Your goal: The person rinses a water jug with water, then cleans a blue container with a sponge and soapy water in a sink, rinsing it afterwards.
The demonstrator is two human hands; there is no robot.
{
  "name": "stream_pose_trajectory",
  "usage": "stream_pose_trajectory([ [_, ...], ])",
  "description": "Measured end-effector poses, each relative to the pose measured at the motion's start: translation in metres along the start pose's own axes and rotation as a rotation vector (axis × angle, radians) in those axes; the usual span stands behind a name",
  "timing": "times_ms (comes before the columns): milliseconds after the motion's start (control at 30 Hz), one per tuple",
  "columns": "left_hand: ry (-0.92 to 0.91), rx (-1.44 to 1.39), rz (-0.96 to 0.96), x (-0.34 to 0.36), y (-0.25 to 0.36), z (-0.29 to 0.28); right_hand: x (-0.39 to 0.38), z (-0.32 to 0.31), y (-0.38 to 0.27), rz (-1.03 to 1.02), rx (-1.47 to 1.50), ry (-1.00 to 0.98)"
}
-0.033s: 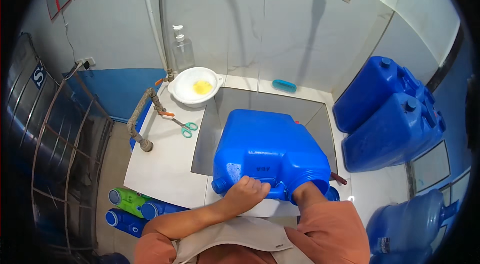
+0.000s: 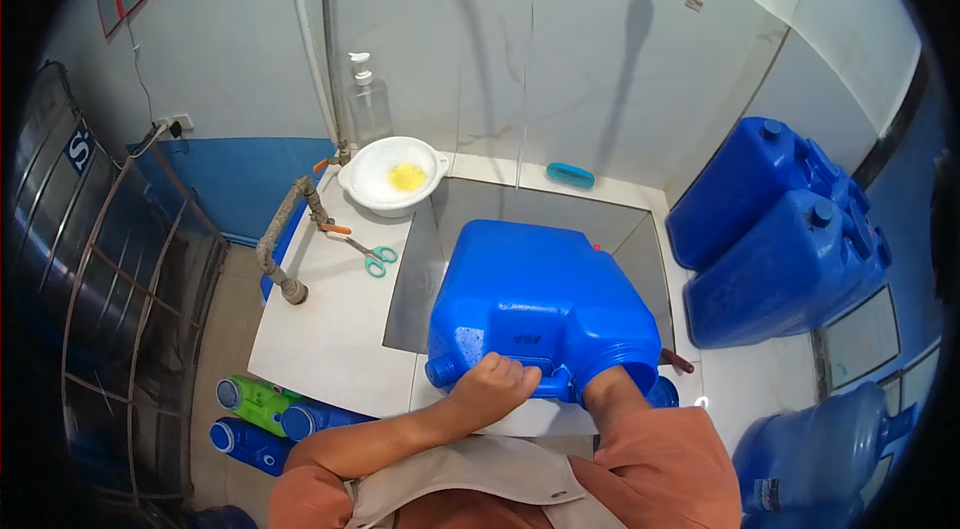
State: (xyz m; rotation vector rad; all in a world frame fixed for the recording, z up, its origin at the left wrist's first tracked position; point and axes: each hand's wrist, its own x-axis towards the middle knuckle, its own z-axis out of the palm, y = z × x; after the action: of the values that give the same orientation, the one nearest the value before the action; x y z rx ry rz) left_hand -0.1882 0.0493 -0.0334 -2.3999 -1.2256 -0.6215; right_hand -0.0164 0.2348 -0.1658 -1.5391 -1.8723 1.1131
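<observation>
A big blue plastic jerry can (image 2: 540, 289) lies on its side across the grey sink basin (image 2: 415, 269) in front of me. My left hand (image 2: 492, 387) is closed around the can's handle at its near edge, beside the small spout. My right forearm (image 2: 612, 397) goes into the can's wide opening at the near right corner. The right hand itself is hidden inside the can.
On the white counter (image 2: 330, 329) are a white bowl (image 2: 372, 191) with a yellow sponge, green-handled scissors (image 2: 378, 255), a pump bottle (image 2: 368, 104) and a blue brush (image 2: 570, 175). More blue jerry cans (image 2: 780, 229) are stacked at the right. A bent pipe (image 2: 285, 239) and a metal rack (image 2: 100, 269) stand at the left.
</observation>
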Motion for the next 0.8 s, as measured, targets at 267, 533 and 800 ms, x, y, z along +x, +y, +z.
stream_pose_trajectory([
  [267, 0.034, -0.048, -0.085, 0.013, -0.022, 0.047, 0.013, -0.001, -0.012, -0.046, 0.208, -0.060],
  [533, -0.079, -0.150, -0.327, 0.020, -0.060, 0.094, 0.077, -0.001, -0.008, 0.422, 0.531, -0.563],
  [800, -0.284, -0.364, -1.188, 0.015, -0.099, 0.141, 0.163, 0.004, -0.165, 0.119, -0.126, -0.687],
])
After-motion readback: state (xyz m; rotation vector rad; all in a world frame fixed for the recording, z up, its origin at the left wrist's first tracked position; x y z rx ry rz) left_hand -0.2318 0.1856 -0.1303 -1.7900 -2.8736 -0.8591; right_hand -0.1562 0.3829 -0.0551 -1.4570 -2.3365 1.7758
